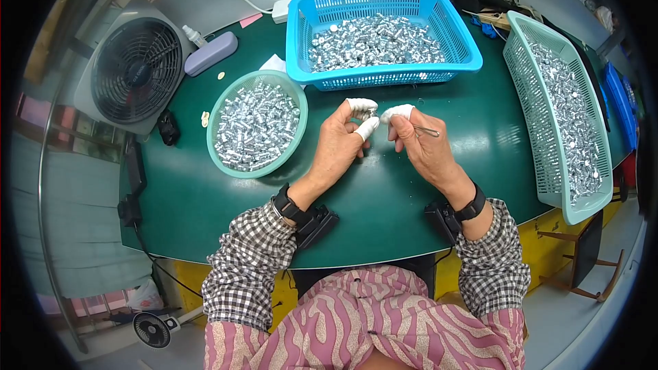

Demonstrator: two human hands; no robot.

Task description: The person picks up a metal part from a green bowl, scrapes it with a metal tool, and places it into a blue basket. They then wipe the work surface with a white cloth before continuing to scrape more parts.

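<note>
We pinch a small silvery metal part [372,114] in the narrow grip of our left hand [337,144], above the green tabletop [370,205]; our right hand [430,149] has its grip closed around a slim metal tool [428,131].

Looking down on a dark green tabletop [370,223], shiny under the light. Seeing a blue basket [384,74] at the far middle and, close to it on the left, a round pale-green basket [235,168]. Over to the right, spotting a long pale-green basket [541,145], near end jutting past the edge. Now far left: catching a purple-grey case [211,53] and a pink slip [251,20].
</note>
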